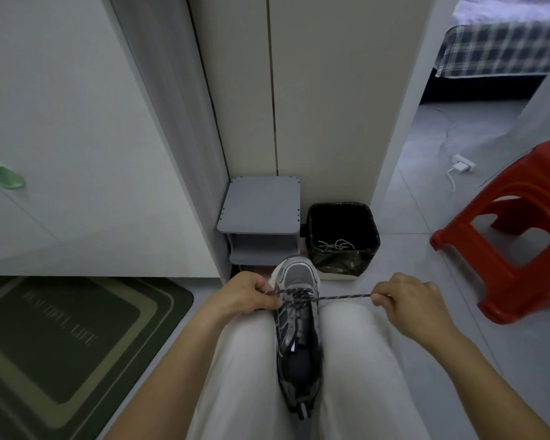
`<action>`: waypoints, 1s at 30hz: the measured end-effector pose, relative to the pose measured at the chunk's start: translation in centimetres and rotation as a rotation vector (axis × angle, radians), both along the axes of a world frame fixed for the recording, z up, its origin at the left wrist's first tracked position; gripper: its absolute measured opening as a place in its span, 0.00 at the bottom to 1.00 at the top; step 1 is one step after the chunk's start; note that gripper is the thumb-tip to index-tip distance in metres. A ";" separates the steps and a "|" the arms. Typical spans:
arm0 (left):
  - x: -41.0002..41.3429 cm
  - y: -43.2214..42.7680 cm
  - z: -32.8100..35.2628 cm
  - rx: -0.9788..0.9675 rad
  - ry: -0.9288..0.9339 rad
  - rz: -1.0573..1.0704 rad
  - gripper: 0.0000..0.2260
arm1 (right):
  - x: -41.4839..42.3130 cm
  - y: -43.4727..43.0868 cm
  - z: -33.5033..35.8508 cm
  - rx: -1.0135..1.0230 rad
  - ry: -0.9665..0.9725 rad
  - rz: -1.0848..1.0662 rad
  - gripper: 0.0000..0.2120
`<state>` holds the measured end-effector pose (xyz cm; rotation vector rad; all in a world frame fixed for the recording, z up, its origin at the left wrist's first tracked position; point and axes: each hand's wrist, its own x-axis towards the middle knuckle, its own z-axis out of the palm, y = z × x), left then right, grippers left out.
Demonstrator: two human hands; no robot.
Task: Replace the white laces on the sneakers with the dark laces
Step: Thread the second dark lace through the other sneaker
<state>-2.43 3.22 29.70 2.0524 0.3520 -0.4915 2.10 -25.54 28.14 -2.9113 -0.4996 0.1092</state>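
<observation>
A grey sneaker [299, 325] stands wedged between my knees, toe pointing away from me. A dark speckled lace [340, 297] is threaded through its front eyelets. My left hand [245, 296] pinches one end of the lace at the shoe's left side. My right hand [407, 300] pinches the other end and holds it stretched taut out to the right. White laces [335, 245] lie in the black-lined bin beyond the shoe.
The bin [343, 217] stands on the tiled floor next to a small grey shelf [261, 211] against the wall. A red plastic stool [515, 230] is at the right. A green doormat [61, 338] lies at the left.
</observation>
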 end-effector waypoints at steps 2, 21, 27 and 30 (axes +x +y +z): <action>-0.2 -0.4 0.4 -0.068 -0.008 -0.008 0.08 | 0.1 -0.9 -0.2 -0.047 0.048 -0.035 0.11; 0.7 -0.7 -1.8 0.032 -0.103 0.274 0.11 | 0.1 6.1 -0.8 0.008 0.069 0.215 0.21; 1.7 -1.5 -3.0 0.194 -0.057 0.159 0.12 | 0.8 0.6 -0.3 0.141 0.083 0.064 0.19; 2.0 -1.9 -3.2 0.187 -0.040 0.129 0.11 | 0.7 -2.4 -0.7 0.223 0.079 -0.067 0.20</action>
